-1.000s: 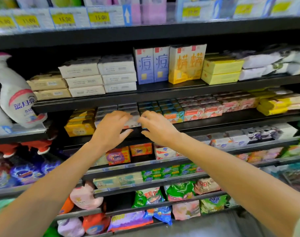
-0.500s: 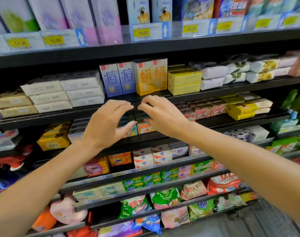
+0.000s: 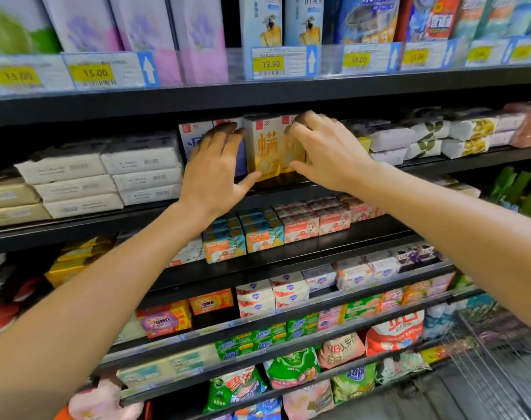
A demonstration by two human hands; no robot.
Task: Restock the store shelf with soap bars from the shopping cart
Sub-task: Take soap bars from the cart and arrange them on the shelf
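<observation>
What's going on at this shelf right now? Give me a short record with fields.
place: store shelf packed with soaps
left hand: fingers spread, resting over the blue boxes, thumb by the yellow boxes' base
right hand: fingers draped over the upright yellow boxes
beside: white wrapped bars stacked to the left
cart: wire edge at lower right
soap in hand: none visibly lifted

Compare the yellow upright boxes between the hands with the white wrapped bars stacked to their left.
The yellow boxes stand upright; the white bars lie flat in stacks. The yellow boxes bear large orange characters; the white bars show only small print. Both hands touch the yellow boxes; neither touches the white bars. Both sit on one shelf.
</observation>
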